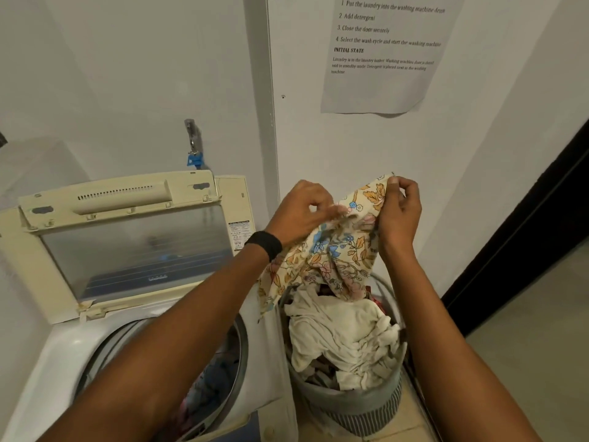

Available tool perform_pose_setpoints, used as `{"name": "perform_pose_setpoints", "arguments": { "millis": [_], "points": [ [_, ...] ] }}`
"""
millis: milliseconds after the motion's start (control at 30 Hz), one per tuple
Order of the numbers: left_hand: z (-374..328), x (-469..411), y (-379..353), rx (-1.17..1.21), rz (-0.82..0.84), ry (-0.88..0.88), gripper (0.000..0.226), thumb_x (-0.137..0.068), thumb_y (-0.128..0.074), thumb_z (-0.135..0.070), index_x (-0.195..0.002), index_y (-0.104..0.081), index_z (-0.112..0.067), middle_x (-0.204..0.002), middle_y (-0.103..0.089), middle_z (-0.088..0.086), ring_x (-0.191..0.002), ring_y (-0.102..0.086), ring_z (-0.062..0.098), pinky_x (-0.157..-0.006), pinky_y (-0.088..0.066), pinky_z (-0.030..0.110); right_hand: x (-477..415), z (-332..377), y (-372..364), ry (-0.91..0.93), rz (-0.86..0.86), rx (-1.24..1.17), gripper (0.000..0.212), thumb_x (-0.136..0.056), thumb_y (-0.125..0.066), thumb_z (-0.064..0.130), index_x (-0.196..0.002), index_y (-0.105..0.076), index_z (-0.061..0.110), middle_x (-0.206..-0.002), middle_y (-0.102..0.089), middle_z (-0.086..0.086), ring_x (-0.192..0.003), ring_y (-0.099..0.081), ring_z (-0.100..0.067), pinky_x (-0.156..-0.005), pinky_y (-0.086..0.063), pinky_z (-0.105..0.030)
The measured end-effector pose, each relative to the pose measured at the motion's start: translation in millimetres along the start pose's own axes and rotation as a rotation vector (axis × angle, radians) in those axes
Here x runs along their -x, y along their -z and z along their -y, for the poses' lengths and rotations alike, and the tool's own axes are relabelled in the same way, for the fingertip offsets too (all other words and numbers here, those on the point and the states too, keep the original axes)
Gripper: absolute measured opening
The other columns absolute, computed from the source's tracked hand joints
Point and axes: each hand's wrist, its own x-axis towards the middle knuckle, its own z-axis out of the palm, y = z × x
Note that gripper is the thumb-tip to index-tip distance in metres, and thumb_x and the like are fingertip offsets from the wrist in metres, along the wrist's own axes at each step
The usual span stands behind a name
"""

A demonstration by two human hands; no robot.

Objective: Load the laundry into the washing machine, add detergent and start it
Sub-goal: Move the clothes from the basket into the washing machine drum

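A cream cloth with an orange and blue flower print [334, 256] hangs over the grey laundry basket [357, 406], lifted by both hands. My left hand [302, 212] pinches its upper edge on the left. My right hand [400, 208] pinches its top corner on the right. White laundry [341, 339] fills the basket below. To the left stands the top-loading washing machine [60, 355] with its lid [134, 244] folded up. Some coloured clothes [213, 378] lie in the drum, partly hidden by my left forearm.
A tap with a blue hose fitting [194, 148] sits on the wall behind the machine. A printed instruction sheet [382, 52] hangs on the wall above the basket. A dark doorway edge [526, 224] runs along the right, with tiled floor [526, 330] beside it.
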Motion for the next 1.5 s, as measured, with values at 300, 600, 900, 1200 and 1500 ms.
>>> {"name": "perform_pose_setpoints", "arguments": {
  "millis": [300,600,900,1200,1500],
  "points": [
    [37.1,23.8,-6.9,-0.071,0.013,0.097,0.011,-0.094,-0.066,-0.011,-0.101,-0.059,-0.016,-0.104,-0.068,-0.004,-0.104,-0.064,0.018,-0.092,-0.055,0.044,-3.9,-9.9,5.7,-0.096,-0.142,0.018,0.023,-0.107,-0.042,0.045,-0.107,-0.049,0.023,-0.089,-0.062,0.001,-0.078,-0.06,-0.012,-0.071,-0.049,-0.031],
    [18.5,9.5,-7.0,0.129,-0.142,0.109,0.01,-0.097,-0.069,-0.022,-0.099,-0.076,-0.015,-0.094,-0.074,-0.006,-0.09,-0.067,0.012,-0.084,-0.054,0.028,27.8,-8.5,-4.7,0.209,0.644,0.367,0.04,-0.092,-0.072,0.048,-0.128,-0.058,0.04,-0.118,-0.068,0.016,-0.108,-0.064,0.002,-0.091,-0.055,-0.024],
    [44.1,29.4,5.4,0.042,-0.08,0.193,0.034,-0.097,-0.066,-0.048,-0.081,-0.067,-0.019,-0.069,-0.059,0.008,-0.063,-0.048,0.01,-0.064,-0.039,0.031,14.7,-16.6,-1.9,0.058,0.377,0.366,0.031,-0.108,-0.045,0.038,-0.096,-0.061,0.014,-0.085,-0.066,0.009,-0.074,-0.061,0.001,-0.069,-0.046,-0.028],
    [22.7,17.2,-2.4,0.138,-0.122,0.147,0.032,-0.105,-0.056,-0.039,-0.086,-0.063,-0.014,-0.075,-0.061,-0.002,-0.074,-0.057,0.014,-0.072,-0.047,0.034,35.5,-5.8,-24.7,0.136,0.461,0.322,0.038,-0.1,-0.06,0.046,-0.089,-0.054,0.011,-0.077,-0.061,0.002,-0.068,-0.059,-0.008,-0.064,-0.048,-0.023],
    [30.0,23.3,2.4,0.205,-0.175,0.195,0.028,-0.101,-0.064,-0.036,-0.086,-0.071,-0.013,-0.081,-0.072,-0.002,-0.082,-0.069,0.02,-0.079,-0.054,0.04,15.7,-15.2,-11.4,-0.034,0.075,0.169,0.026,-0.103,-0.053,0.042,-0.099,-0.042,0.019,-0.083,-0.053,0.003,-0.071,-0.054,-0.008,-0.065,-0.048,-0.031]
  ]
}}
